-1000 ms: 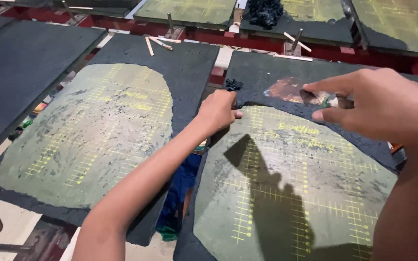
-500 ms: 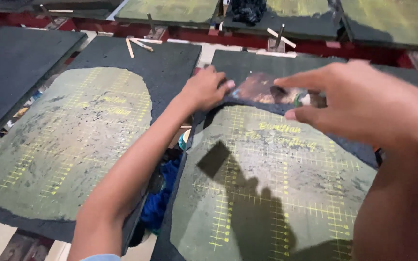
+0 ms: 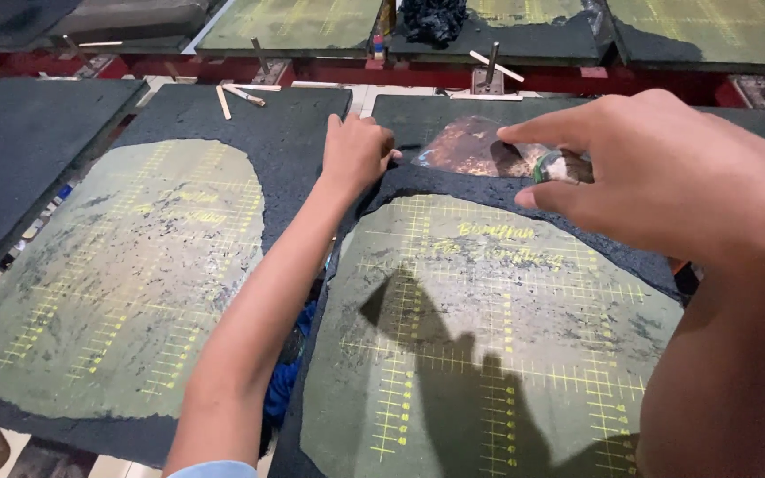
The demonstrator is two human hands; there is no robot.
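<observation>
You are leaning over 2 dark printing boards, each with a worn olive patch ruled in yellow grid lines. The board in front of you now fills more of the view than it did 1 second ago, so your head has come closer and lower over its far edge; the left board has slid toward the picture's side.

At that far edge lies the thin, shiny, brownish film sheet, flat on the dark border just above the olive patch. It sits in much the same spot on the board as in both earlier views, so the sheet looks only held in place, not carried off.

Your left hand has stayed at the sheet's left corner, fingers curled and pressing down on the board edge; whether they grip the film itself I cannot tell. Your right hand has drawn nearer the camera, thumb and forefinger pinched narrowly around a small green-and-dark object at the sheet's right end.

Beyond, 2 small sticks lie on the left board's top edge.
</observation>
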